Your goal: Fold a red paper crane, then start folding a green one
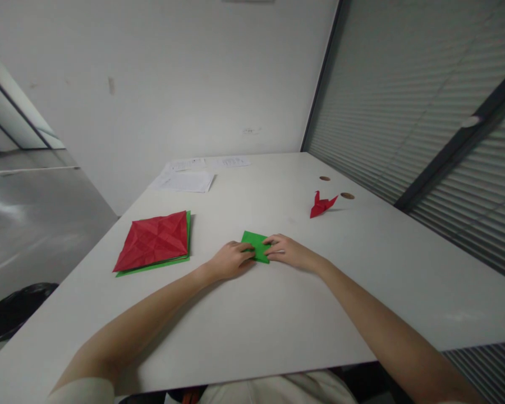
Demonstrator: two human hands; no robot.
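A small folded square of green origami paper [256, 242] lies on the white table in front of me. My left hand [233, 259] is at its left side, fingers curled over the lower left edge. From the right, my right hand [287, 251] has its fingers bent onto the paper's right edge. Both hands grip the paper, and their fingers hide parts of those edges. A red folded paper crane [322, 205] stands farther back to the right, apart from my hands.
On the left sits a stack of green sheets [189, 238] topped by a creased red sheet [157, 238]. White printed papers [187, 181] lie at the back left. Two round holes [347, 196] pierce the table near its right edge. A black bin [14, 308] stands at lower left.
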